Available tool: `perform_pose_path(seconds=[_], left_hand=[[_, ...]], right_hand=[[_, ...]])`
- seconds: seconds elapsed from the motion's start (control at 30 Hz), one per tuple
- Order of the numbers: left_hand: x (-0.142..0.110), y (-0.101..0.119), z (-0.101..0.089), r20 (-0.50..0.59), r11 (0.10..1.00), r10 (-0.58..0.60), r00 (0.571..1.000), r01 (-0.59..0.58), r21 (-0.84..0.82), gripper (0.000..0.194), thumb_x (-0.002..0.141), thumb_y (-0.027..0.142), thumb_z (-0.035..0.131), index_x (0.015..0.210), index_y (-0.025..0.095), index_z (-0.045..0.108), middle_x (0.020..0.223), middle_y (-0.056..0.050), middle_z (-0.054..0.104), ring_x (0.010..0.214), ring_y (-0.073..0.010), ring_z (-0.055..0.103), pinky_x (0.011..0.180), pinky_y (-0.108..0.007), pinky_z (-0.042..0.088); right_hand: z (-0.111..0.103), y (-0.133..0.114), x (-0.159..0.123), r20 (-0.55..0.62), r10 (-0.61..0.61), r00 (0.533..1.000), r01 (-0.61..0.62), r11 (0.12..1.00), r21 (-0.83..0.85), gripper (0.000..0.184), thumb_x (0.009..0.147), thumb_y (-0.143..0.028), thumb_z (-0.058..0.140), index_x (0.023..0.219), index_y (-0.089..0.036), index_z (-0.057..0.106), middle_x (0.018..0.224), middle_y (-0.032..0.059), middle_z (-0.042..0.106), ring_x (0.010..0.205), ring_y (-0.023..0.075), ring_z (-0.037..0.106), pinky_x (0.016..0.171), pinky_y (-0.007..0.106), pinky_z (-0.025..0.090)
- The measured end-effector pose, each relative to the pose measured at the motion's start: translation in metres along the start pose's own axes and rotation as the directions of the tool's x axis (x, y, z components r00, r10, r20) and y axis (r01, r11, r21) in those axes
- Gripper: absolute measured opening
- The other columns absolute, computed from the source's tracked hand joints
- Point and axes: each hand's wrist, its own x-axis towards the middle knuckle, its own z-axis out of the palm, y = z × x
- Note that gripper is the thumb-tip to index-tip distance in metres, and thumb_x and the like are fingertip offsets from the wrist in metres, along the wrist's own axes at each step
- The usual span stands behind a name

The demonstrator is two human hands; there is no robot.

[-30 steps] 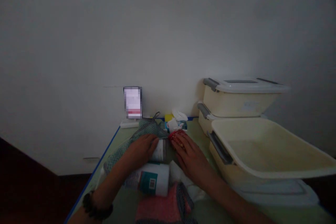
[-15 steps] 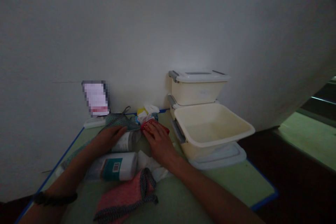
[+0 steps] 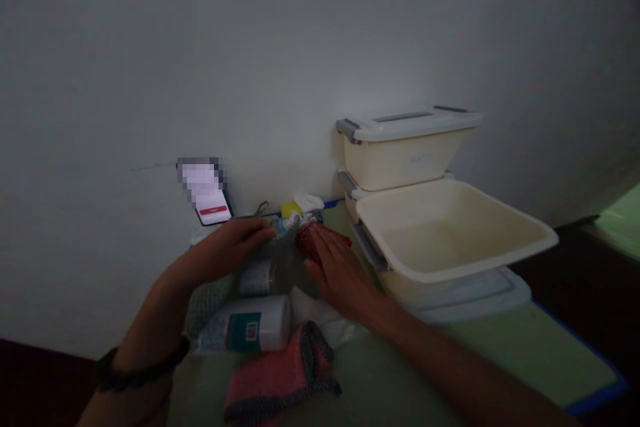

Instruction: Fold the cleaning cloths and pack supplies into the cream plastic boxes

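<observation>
My right hand (image 3: 340, 273) lies with flat, outstretched fingers on a red patterned bundle (image 3: 306, 240), covering part of it. My left hand (image 3: 245, 240) is held with its fingers stretched forward, close to a grey-green cloth (image 3: 286, 233); whether the fingertips touch it I cannot tell. Below the left hand lies a small white container with a label (image 3: 257, 277). Nearer to me is a white bottle with a teal label (image 3: 267, 323), on its side. A pink cloth with a grey patterned edge (image 3: 273, 370) lies folded in front, and crumpled white material (image 3: 320, 313) sits beside the bottle.
At right stands an open cream bin (image 3: 450, 267), above a pale lid (image 3: 480, 300). Behind it, a lidded cream box (image 3: 400, 160) rests on another. A phone (image 3: 213, 197) leans against the wall. Yellow and white items (image 3: 300, 205) lie at the back. Blue tape (image 3: 595, 393) edges the table.
The view has shifted, so the scene sits further right. My left hand has moved forward off the small container towards the grey-green cloth. My right hand stays on the red bundle.
</observation>
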Motion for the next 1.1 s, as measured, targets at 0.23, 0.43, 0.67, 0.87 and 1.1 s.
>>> perform_pose_path(seconds=[0.23,0.43,0.67,0.87,1.1], left_hand=[[-0.008,-0.033,-0.006,0.047,0.990,-0.125,0.991,0.127,-0.054,0.043,0.085,0.049,0.041,0.113,0.019,0.055,0.117,-0.009,0.061,0.106,-0.0238,0.057,0.090,-0.036,0.044],[-0.007,-0.057,0.010,0.107,0.984,-0.177,0.978,0.174,0.035,0.044,0.083,0.046,0.045,0.114,0.018,0.057,0.119,-0.012,0.061,0.108,-0.0275,0.055,0.090,-0.042,0.043],[-0.004,-0.042,0.006,0.120,0.971,-0.231,0.965,0.222,0.088,0.037,0.076,0.034,0.054,0.107,0.016,0.063,0.097,-0.011,0.068,0.097,-0.0279,0.059,0.083,-0.039,0.045],[-0.004,-0.032,0.003,0.158,0.961,-0.221,0.962,0.188,0.201,0.034,0.082,0.034,0.044,0.100,0.015,0.065,0.102,-0.012,0.067,0.094,-0.0249,0.062,0.081,-0.035,0.046],[-0.002,-0.039,0.011,0.150,0.925,-0.313,0.938,0.265,0.272,0.036,0.086,0.029,0.037,0.101,0.013,0.065,0.104,-0.017,0.068,0.094,-0.0288,0.063,0.077,-0.037,0.046]], right_hand=[[0.005,0.004,-0.007,0.084,-0.030,0.996,0.036,0.998,-0.060,0.055,0.089,-0.031,0.041,0.136,-0.004,0.034,0.141,0.0178,0.037,0.131,0.0277,0.032,0.105,0.048,0.033],[0.010,0.013,-0.004,0.094,-0.026,0.995,0.035,0.995,-0.096,0.055,0.087,-0.025,0.045,0.138,-0.009,0.031,0.140,0.0166,0.039,0.130,0.0272,0.033,0.103,0.049,0.036],[0.008,0.010,-0.004,0.113,-0.010,0.994,0.021,0.995,-0.095,0.055,0.087,-0.026,0.045,0.137,-0.008,0.033,0.140,0.0162,0.039,0.130,0.0274,0.033,0.103,0.049,0.036],[0.003,-0.001,-0.004,0.108,-0.029,0.994,0.038,0.995,-0.088,0.051,0.090,-0.031,0.040,0.135,-0.006,0.038,0.139,0.0168,0.040,0.128,0.0289,0.036,0.102,0.049,0.037],[0.009,-0.010,-0.006,0.017,-0.146,0.989,0.147,0.986,-0.077,0.045,0.087,-0.028,0.048,0.129,-0.010,0.048,0.129,0.0127,0.054,0.120,0.0289,0.043,0.100,0.050,0.038]])
